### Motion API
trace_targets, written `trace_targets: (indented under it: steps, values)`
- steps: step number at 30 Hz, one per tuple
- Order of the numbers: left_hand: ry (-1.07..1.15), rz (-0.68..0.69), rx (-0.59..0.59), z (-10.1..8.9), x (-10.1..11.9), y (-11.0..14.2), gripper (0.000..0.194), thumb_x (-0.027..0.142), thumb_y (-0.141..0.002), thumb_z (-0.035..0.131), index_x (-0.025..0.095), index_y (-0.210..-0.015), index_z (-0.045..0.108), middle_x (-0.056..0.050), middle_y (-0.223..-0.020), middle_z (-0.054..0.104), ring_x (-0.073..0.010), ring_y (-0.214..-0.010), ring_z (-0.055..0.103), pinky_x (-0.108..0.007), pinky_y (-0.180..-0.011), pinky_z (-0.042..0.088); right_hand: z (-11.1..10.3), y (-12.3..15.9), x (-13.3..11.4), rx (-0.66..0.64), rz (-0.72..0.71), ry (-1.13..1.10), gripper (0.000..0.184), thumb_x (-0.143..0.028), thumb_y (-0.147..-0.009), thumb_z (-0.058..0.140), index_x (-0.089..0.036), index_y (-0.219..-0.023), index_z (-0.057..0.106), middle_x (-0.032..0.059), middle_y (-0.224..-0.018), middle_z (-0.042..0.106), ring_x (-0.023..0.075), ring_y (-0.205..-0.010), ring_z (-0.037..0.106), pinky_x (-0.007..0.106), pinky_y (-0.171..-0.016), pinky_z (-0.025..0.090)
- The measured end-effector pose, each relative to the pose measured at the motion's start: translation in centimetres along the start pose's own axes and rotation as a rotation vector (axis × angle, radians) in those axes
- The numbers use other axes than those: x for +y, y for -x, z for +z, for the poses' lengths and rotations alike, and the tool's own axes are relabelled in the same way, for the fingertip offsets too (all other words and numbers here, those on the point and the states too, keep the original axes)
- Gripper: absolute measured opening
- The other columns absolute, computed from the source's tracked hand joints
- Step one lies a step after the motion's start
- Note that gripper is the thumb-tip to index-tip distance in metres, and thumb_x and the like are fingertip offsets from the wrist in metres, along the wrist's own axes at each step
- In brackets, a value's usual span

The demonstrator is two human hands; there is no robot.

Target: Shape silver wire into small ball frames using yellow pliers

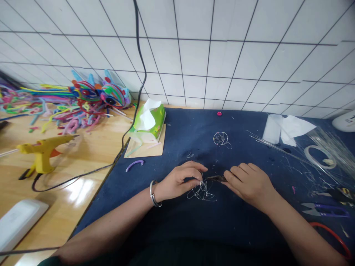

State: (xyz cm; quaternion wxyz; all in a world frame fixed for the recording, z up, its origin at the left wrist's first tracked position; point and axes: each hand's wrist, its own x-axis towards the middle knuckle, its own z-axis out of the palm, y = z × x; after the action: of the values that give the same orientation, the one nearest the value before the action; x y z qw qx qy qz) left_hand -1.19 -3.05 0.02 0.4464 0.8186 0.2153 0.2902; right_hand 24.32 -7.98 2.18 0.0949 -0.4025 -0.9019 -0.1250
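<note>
Over the dark blue cloth, my left hand point(186, 178) pinches a tangle of thin silver wire point(203, 192), bent into loops, between thumb and fingers. My right hand point(247, 181) is closed round a pair of pliers point(217, 178), whose dark narrow jaws point left and reach the top of the wire piece. The handles are hidden within the fist. A metal bangle sits on my left wrist. Beyond my hands lies a second wire piece point(220, 139), a round hoop with curled wire inside it. A small wire scrap point(190, 155) rests just past my left fingers.
Straight wires point(266, 145), a tape roll point(320, 157) and purple thread snips point(325, 210) lie at right. A green tissue pack point(149, 118) stands back left. On the wooden table are a yellow glue gun point(44, 151), its black cord, and colourful pipe cleaners point(73, 123).
</note>
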Motion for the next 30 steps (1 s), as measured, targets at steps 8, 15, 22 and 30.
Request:
trace_targets:
  steps: [8, 15, 22, 30]
  values:
    - [-0.091, 0.060, -0.041, -0.1, -0.4, 0.1, 0.012, 0.014, -0.083, 0.051, 0.016, -0.084, 0.063, -0.010, -0.115, 0.055, -0.0196, -0.106, 0.050, -0.036, -0.088, 0.045, 0.3, 0.0, -0.2, -0.015, 0.021, -0.033, 0.017, -0.031, -0.085, 0.049, -0.019, -0.091, 0.059, 0.0026, -0.073, 0.056, 0.0142, -0.068, 0.045, 0.029, -0.062, 0.028]
    - [-0.061, 0.083, -0.040, -0.3, -0.5, 0.1, 0.011, 0.013, -0.083, 0.050, 0.015, -0.083, 0.061, -0.011, -0.112, 0.056, -0.0193, -0.105, 0.051, -0.037, -0.090, 0.043, 0.2, 0.0, -0.3, -0.038, 0.019, -0.012, 0.017, -0.031, -0.085, 0.049, -0.019, -0.092, 0.058, 0.0028, -0.076, 0.056, 0.0146, -0.069, 0.044, 0.030, -0.062, 0.028]
    - [0.164, -0.046, -0.035, -0.1, -0.3, -0.1, 0.006, 0.017, -0.084, 0.050, 0.014, -0.083, 0.054, -0.011, -0.105, 0.058, -0.0180, -0.099, 0.055, -0.035, -0.087, 0.044, 0.3, -0.1, -0.3, 0.010, 0.008, -0.046, 0.015, -0.029, -0.085, 0.050, -0.019, -0.092, 0.058, 0.0020, -0.075, 0.056, 0.0137, -0.068, 0.045, 0.030, -0.061, 0.027]
    - [0.278, -0.180, 0.013, 0.8, -0.3, 0.0, 0.009, 0.021, -0.085, 0.050, 0.013, -0.082, 0.054, -0.009, -0.100, 0.057, -0.0144, -0.089, 0.055, -0.031, -0.082, 0.044, 0.7, -0.2, -1.2, -0.043, -0.002, -0.070, 0.018, -0.031, -0.085, 0.048, -0.019, -0.094, 0.058, 0.0035, -0.078, 0.056, 0.0154, -0.071, 0.044, 0.031, -0.064, 0.029]
